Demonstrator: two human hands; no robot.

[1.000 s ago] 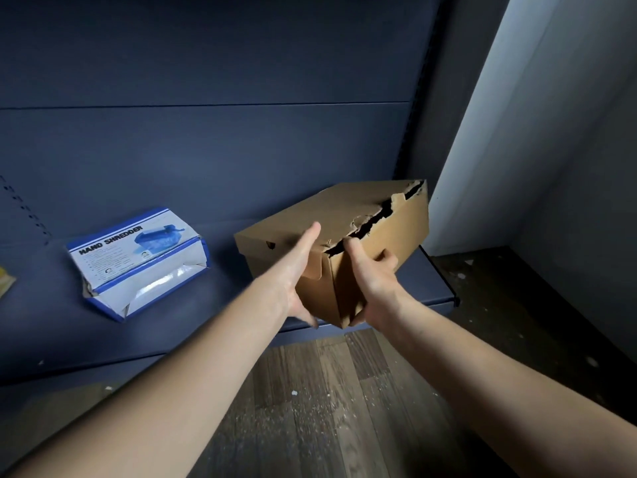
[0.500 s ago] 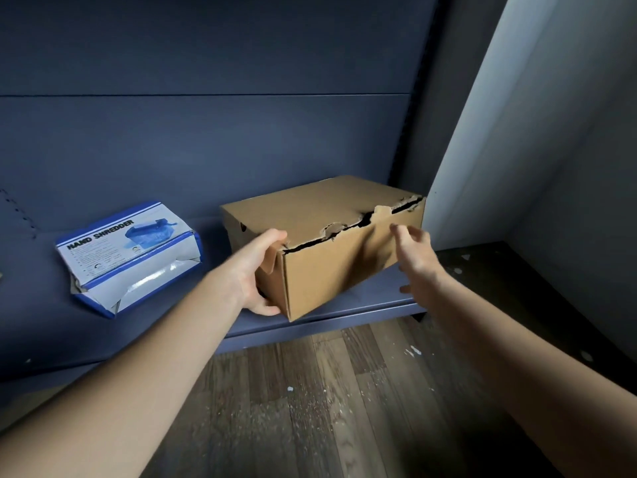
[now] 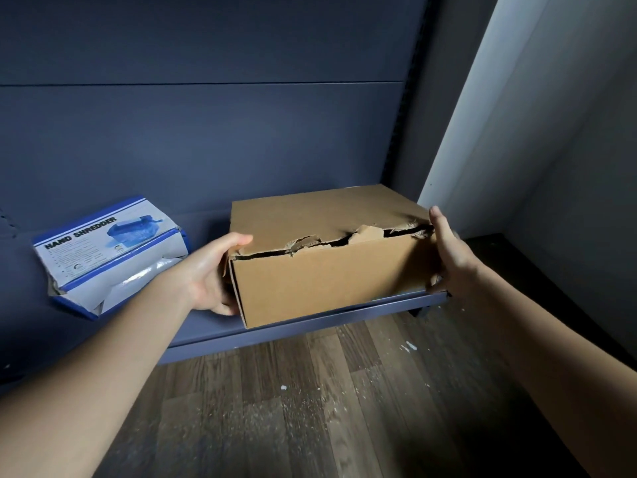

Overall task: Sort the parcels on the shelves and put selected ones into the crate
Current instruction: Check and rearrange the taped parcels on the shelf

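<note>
You have two hands in view: one left hand (image 3: 206, 274), one right hand (image 3: 448, 253). Two parcels sit on one shelf (image 3: 293, 334): one torn cardboard box (image 3: 327, 277) between your fingers, and one blue-and-white box (image 3: 103, 250) just left of your left fingers.

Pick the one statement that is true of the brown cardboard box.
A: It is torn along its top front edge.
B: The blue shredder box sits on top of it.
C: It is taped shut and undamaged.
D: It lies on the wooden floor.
A: the cardboard box shows a ragged tear with a dark gap along its top front edge. The shredder box lies apart to its left on the shelf.
</note>
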